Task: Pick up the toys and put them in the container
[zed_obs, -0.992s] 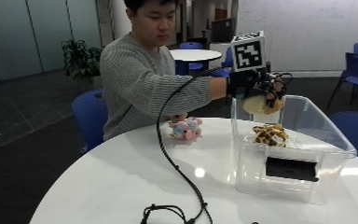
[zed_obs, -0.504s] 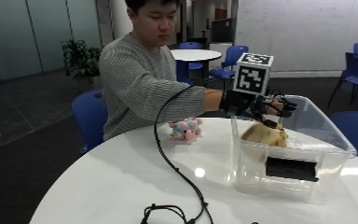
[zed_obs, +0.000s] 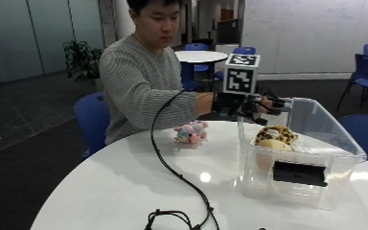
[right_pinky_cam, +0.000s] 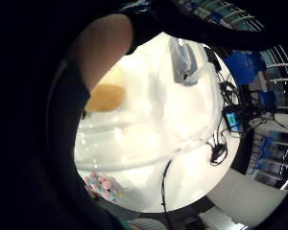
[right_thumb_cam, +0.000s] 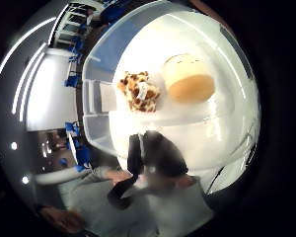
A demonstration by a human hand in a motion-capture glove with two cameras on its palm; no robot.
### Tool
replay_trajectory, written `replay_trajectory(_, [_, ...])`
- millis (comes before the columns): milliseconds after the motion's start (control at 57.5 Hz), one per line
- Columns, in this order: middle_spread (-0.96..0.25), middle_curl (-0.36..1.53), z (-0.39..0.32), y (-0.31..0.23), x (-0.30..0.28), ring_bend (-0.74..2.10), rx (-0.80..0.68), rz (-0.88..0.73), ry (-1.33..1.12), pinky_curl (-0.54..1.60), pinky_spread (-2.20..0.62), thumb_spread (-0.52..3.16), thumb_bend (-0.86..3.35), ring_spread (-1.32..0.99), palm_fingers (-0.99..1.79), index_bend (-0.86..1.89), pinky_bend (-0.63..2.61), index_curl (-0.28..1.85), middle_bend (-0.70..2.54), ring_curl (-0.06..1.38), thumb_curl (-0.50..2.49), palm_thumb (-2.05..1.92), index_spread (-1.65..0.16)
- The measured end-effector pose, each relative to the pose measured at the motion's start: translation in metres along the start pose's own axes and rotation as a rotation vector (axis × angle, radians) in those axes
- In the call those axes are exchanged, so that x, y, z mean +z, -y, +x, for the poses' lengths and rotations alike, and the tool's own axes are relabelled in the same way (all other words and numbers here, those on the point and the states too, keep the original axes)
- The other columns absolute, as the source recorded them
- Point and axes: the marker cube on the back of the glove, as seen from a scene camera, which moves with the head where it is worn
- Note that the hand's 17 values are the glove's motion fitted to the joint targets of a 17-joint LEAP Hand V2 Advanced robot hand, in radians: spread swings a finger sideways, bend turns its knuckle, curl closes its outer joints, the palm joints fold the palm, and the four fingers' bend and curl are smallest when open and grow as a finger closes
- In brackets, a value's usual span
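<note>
My gloved right hand hovers over the left rim of the clear plastic container, fingers spread and holding nothing. Inside the container lie a round tan plush and a giraffe-spotted plush side by side. The thumb side palm view looks down on both, the tan plush beside the spotted plush. A pink and blue plush sits on the white round table, left of the container and near the person. The little finger side palm view shows that pink plush outside the container wall.
A black cable runs from the glove across the table to a coil at the front edge. A black label is on the container's front wall. Blue chairs stand behind the table.
A second ago the hand held the tan plush above the container. It lowered it inside and let go; the plush now lies beside the spotted one and the hand is empty.
</note>
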Motion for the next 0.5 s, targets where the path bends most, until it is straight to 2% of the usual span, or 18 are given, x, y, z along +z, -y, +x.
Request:
replay_trajectory(139, [-0.13,0.27,-0.036,-0.076,0.007,0.16,-0.162,0.015,0.036,0.33,0.07,1.27,-0.02,-0.05,-0.19,0.15,0.79,0.46,0.11,0.33,0.41,-0.01,-0.38])
replay_trajectory(278, [-0.13,0.25,-0.08,-0.179,0.047,0.19,-0.349,-0.084,-0.021,0.34,0.06,1.29,-0.02,-0.06,-0.12,0.16,0.81,0.43,0.13,0.32,0.37,-0.01,-0.39])
replay_trajectory(383, [-0.13,0.24,-0.086,-0.205,0.071,0.18,-0.362,-0.114,-0.032,0.34,0.06,1.3,-0.02,-0.07,-0.12,0.16,0.81,0.41,0.13,0.32,0.35,-0.01,-0.39])
replay_trajectory(504, [-0.13,0.24,-0.086,-0.209,0.097,0.19,-0.328,-0.107,-0.032,0.34,0.06,1.3,-0.02,-0.07,-0.11,0.16,0.82,0.4,0.13,0.32,0.33,-0.01,-0.39])
